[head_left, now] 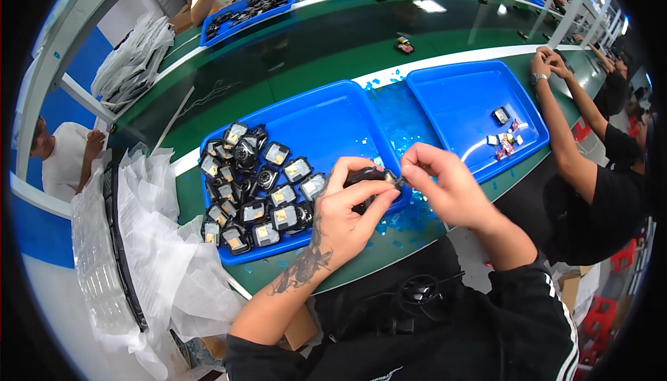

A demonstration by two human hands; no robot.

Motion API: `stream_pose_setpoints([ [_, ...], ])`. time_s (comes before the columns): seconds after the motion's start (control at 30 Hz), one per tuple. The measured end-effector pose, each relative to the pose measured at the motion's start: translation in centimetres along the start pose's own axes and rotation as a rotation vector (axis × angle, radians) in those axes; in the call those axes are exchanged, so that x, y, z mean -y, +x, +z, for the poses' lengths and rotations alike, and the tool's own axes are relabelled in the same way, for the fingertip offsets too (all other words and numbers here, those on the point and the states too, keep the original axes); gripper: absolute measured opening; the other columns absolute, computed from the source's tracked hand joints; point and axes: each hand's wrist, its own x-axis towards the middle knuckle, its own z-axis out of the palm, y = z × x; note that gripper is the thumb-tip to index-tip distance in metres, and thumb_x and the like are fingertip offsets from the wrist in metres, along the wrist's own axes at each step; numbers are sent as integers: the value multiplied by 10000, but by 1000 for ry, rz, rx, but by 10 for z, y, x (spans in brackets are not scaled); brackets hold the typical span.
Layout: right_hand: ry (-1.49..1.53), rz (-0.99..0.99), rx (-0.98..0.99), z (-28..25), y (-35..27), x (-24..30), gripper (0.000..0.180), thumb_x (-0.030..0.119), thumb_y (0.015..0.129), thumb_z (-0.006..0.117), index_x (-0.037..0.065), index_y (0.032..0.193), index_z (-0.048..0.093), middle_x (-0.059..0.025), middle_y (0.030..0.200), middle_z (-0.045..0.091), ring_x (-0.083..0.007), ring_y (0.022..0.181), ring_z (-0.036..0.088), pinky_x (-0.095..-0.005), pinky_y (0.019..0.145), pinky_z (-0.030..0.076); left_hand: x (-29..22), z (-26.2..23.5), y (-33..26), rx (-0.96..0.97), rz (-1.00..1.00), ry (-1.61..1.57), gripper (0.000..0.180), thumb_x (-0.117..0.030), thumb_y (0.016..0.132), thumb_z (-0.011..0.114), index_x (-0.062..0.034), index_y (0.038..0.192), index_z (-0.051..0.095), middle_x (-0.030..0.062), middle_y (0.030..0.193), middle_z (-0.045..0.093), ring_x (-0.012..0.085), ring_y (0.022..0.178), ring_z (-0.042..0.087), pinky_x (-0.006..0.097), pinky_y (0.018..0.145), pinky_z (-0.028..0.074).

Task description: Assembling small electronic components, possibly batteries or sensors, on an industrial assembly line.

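My left hand [345,218] is closed around a small black smartwatch casing [363,175], held above the right front part of the left blue tray [326,120]. Thumb and forefinger of my right hand [450,188] pinch together at the casing's right edge. Whatever they grip is too small to make out. Many similar black casings [245,150], some with pale square parts inside, lie heaped in the left half of that tray.
A second blue tray [455,96] at the right holds a few small parts [505,143]. Blue film scraps [399,127] lie between the trays. Beyond runs a green conveyor belt [299,68]. White packing sheets [156,235] hang at the left. A co-worker's arms [566,127] are close by on the right.
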Motion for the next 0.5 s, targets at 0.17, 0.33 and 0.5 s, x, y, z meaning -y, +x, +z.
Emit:
stream_pose_setpoints([
  [0.17,69,62,64,3,-17,7,130,105,971,537,-24,956,541,-40,788,554,-105,740,536,-296,678,454,7,-4,0,48,65,53,120,-18,785,745,-49,901,744,76,1053,585,118,801,590,236,673,486],
  [0.33,351,90,53,-5,-22,9,157,105,952,578,-42,988,623,-62,922,642,-91,854,605,-247,779,498,2,-2,-2,74,69,14,114,-32,782,754,-43,894,736,73,1065,593,101,799,588,225,643,480],
  [0.5,196,49,-13,-6,-25,14,150,96,929,607,-35,974,665,-76,917,685,-116,846,652,-253,724,526,0,-1,-3,132,-151,-148,64,-36,800,737,-15,856,715,77,1099,589,56,763,548,197,623,438],
])
